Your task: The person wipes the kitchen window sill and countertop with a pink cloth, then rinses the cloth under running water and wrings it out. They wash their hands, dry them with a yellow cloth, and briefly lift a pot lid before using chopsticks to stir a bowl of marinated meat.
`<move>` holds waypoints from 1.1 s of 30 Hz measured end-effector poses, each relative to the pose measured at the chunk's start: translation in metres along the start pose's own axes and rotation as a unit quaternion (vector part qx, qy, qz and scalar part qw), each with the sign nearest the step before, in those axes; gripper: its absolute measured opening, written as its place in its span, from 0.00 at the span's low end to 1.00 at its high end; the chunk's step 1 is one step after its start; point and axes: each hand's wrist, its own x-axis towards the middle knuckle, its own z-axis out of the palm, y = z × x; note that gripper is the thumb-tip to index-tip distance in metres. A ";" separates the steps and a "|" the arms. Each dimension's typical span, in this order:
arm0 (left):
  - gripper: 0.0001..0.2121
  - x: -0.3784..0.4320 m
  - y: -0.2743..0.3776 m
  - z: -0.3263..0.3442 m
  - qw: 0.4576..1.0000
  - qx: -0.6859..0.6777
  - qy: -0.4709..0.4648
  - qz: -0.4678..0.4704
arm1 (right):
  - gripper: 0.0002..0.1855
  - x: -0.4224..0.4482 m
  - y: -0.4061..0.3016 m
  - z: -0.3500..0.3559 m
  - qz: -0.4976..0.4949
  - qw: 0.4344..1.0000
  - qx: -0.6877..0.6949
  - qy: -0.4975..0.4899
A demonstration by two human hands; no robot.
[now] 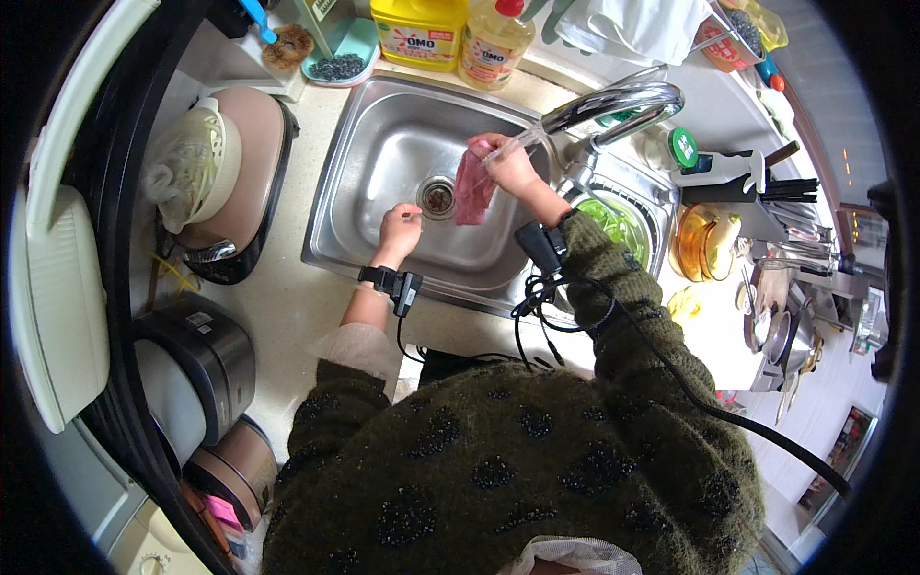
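A pink cloth point(473, 190) hangs from my right hand point(507, 164), which grips its upper end over the right half of the stainless steel sink point(374, 172). Water from the chrome faucet point(611, 104) runs onto that hand. My left hand point(401, 228) is over the near left part of the basin, fingers curled, apart from the cloth; whether it holds anything small I cannot tell. Between the two hands lies the drain point(437, 199). A bowl of green leafy vegetables point(607, 219) sits to the right, partly hidden by my right sleeve.
Yellow point(420, 36) and clear point(496, 47) detergent bottles stand behind the sink. At left is a pinkish appliance point(248, 158) bearing a white basket point(219, 162). Black cables point(543, 295) dangle by my right forearm. An amber glass bowl point(693, 244) stands at right.
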 end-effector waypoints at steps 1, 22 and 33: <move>0.07 -0.002 0.000 -0.001 1.000 0.000 -0.001 -0.004 | 0.13 0.001 0.001 0.001 -0.026 0.999 0.042 -0.015; 0.13 0.045 0.109 0.072 0.990 0.007 -0.049 0.132 | 0.13 -0.063 0.039 -0.022 0.256 0.899 0.301 0.192; 0.13 0.022 0.148 0.080 0.970 -0.144 -0.048 0.191 | 0.08 -0.135 0.073 -0.012 0.381 0.848 0.355 0.094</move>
